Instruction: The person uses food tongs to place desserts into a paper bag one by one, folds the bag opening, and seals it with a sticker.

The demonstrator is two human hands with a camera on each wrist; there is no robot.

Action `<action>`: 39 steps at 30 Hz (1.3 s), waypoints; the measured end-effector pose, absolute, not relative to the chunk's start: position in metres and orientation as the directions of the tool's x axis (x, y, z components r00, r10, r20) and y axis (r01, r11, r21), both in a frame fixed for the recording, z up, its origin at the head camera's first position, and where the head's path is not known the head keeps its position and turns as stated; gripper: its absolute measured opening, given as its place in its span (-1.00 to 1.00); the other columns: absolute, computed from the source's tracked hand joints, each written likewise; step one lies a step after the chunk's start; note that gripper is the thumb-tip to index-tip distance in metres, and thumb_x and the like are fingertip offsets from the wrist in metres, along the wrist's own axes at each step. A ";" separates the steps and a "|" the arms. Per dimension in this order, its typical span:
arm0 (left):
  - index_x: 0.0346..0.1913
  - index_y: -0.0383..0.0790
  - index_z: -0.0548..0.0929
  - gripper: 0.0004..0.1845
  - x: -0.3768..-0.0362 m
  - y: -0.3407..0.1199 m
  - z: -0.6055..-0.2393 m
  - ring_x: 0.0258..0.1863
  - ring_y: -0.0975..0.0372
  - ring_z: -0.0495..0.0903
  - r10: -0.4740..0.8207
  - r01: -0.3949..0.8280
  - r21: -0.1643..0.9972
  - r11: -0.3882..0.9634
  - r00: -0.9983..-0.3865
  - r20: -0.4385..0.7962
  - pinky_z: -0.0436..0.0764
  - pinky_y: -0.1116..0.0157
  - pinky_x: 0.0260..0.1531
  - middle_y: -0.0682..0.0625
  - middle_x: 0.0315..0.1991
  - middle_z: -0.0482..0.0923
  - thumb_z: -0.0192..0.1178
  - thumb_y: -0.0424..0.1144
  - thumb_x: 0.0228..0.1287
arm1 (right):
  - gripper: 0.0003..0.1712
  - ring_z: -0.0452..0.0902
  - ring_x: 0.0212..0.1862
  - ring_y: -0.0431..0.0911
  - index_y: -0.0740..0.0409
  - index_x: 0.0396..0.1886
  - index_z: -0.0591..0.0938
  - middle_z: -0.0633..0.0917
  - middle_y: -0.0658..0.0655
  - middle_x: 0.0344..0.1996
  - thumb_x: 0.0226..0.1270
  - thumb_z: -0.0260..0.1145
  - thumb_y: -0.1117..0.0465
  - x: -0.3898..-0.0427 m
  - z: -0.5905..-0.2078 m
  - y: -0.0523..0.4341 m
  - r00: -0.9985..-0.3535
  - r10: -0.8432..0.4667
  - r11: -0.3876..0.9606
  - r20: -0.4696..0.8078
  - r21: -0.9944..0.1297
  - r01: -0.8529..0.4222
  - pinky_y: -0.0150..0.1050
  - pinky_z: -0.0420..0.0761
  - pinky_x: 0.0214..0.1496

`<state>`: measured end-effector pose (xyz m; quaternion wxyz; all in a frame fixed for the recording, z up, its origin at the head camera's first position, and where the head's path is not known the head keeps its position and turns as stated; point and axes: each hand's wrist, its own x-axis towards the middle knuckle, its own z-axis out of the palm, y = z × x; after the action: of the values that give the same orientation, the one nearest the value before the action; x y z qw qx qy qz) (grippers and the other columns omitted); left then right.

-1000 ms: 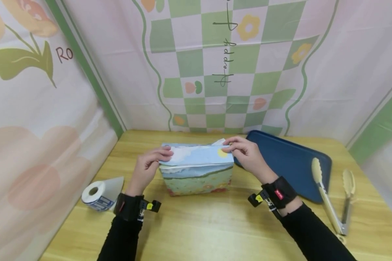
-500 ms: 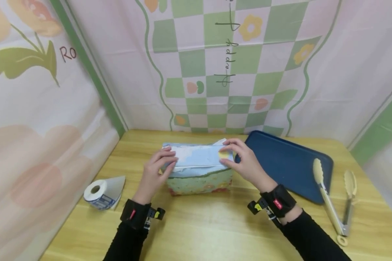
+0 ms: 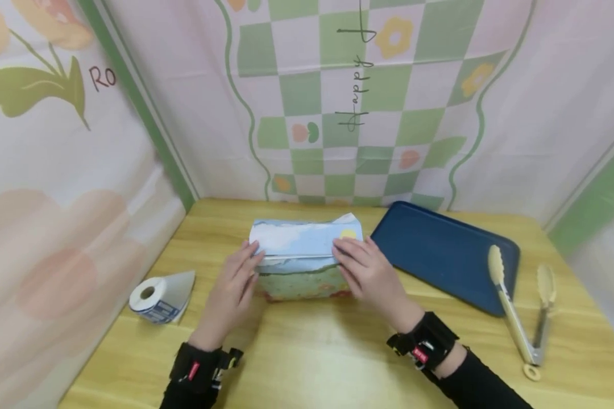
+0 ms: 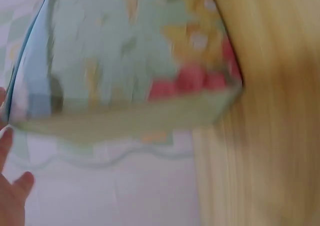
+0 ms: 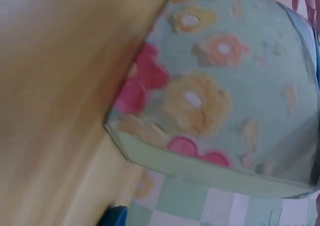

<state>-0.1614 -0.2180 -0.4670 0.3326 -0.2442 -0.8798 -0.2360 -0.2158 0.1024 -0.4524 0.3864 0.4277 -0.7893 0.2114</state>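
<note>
Both hands (image 3: 235, 281) apparently press crosswise-lying paper bag (image 3: 304, 267).

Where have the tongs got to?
In the head view the cream-tipped metal tongs lie on the wooden table at far right, tips overlapping the dark blue tray.

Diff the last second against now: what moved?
Both hands slid from the bag's top corners toward the person, down to its fold line: left hand, right hand now press flat on the bag; pinches released. Tray, tongs, roll unchanged.
</note>
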 end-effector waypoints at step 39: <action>0.25 -0.44 0.34 -0.02 -0.112 -0.380 -0.517 -0.02 -0.13 0.52 -0.310 -0.105 0.618 0.779 -0.921 0.235 0.43 0.02 -0.11 -0.35 0.05 0.49 0.64 -0.15 -0.27 | -0.49 0.23 0.46 0.22 0.12 0.07 0.65 0.40 0.26 0.40 0.03 0.39 0.30 -0.172 -0.463 0.079 -0.434 -0.437 0.561 0.788 -0.139 -0.816 0.31 0.20 0.41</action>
<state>-0.1121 -0.3801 -0.5165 0.1638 0.1115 -0.9289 -0.3129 -0.1716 0.0790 -0.4627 0.3629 0.3888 -0.8055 0.2614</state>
